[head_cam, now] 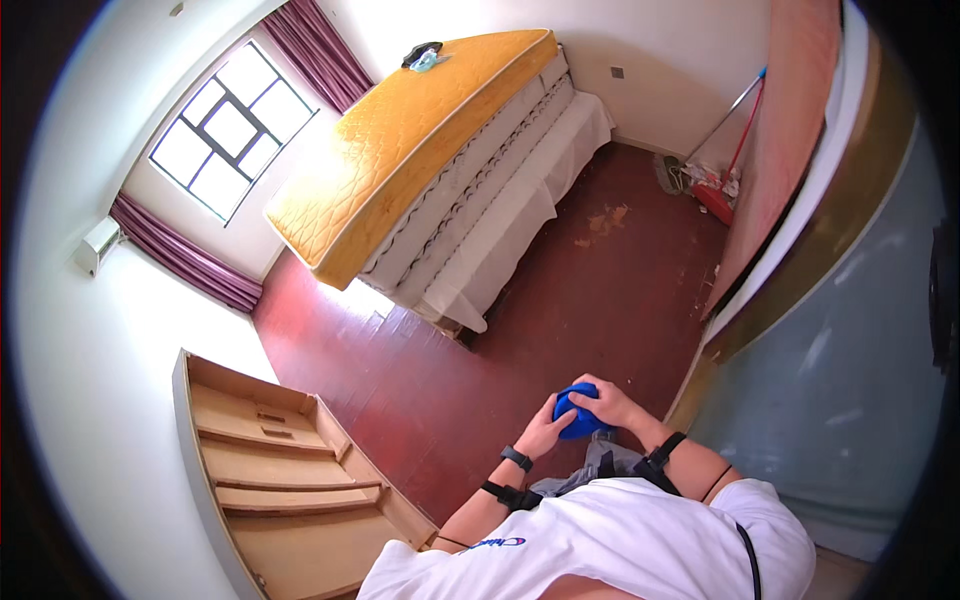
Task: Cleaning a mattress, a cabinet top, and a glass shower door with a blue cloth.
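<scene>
A bundled piece of blue cloth (578,421) is held up in front of my waist, above the red floor. My left hand (545,428) grips its left side, with the thumb pressed on the near face. From the upper right, my right hand (604,401) clasps the same bundle, its thumb lying across the top. Both hands touch the cloth at once. Folds hide the cloth's full shape, so I cannot tell what kind of article it is.
Ahead stands a bed stack with a yellow quilted mattress (420,142); a dark and light-blue item (424,60) lies on top. An upturned wooden furniture frame (277,465) leans at the left wall. A broom (724,116) and red dustpan (712,201) with litter occupy the far right corner.
</scene>
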Action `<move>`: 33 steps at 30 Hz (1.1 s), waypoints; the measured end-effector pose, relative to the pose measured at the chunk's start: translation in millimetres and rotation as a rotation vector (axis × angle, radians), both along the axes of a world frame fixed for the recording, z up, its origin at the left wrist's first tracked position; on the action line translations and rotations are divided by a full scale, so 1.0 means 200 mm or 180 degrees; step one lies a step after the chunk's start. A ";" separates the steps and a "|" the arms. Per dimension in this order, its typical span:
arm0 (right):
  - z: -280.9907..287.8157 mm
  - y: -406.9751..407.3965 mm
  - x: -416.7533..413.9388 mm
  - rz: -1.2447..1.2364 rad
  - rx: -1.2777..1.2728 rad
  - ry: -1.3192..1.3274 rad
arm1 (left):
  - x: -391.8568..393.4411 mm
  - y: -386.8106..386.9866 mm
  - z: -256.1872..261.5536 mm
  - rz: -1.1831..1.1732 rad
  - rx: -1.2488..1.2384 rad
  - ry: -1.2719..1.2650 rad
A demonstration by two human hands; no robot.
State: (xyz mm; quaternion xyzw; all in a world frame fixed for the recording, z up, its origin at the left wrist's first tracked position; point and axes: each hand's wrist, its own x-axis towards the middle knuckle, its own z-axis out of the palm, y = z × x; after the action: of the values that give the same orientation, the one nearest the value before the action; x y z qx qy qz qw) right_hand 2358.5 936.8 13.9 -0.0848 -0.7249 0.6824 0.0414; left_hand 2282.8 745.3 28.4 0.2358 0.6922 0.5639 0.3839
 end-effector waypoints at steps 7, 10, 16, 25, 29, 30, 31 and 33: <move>0.25 0.60 -0.77 0.0224 -0.0532 0.0164 | -0.84 0.47 0.24 0.1183 0.0374 -0.0474; 0.24 0.79 -1.08 0.0532 -0.0627 -0.0048 | -1.17 0.57 0.21 0.1536 0.0817 -0.1450; 0.10 1.16 -1.70 0.1047 0.0484 -0.0852 | -2.00 0.91 0.07 0.1321 0.0729 -0.1208; -0.77 2.26 -1.73 -0.2001 -0.0552 -0.2457 | -3.64 1.54 0.44 0.1819 0.1164 -0.0464; -0.85 2.43 -1.57 -0.1447 0.0360 -0.2924 | -4.30 1.69 0.79 0.2750 -0.0059 0.2880; -0.99 2.48 -1.48 -0.1190 0.1337 -0.3118 | -4.50 1.62 0.83 0.3230 -0.0436 0.3543; -1.01 2.48 -1.49 -0.0155 0.2242 -0.3019 | -4.67 1.59 0.87 0.3490 -0.0470 0.3590; -0.97 2.50 -1.63 -0.0754 0.0304 -0.3090 | -4.94 1.70 0.95 0.3678 -0.0686 0.4124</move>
State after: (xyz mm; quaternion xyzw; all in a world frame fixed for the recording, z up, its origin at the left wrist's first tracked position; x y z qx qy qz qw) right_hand 2032.6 1436.3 -181.0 -0.4723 -0.6763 0.5209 -0.2196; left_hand 1294.2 1084.3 217.9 0.0846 0.8349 0.3566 -0.4107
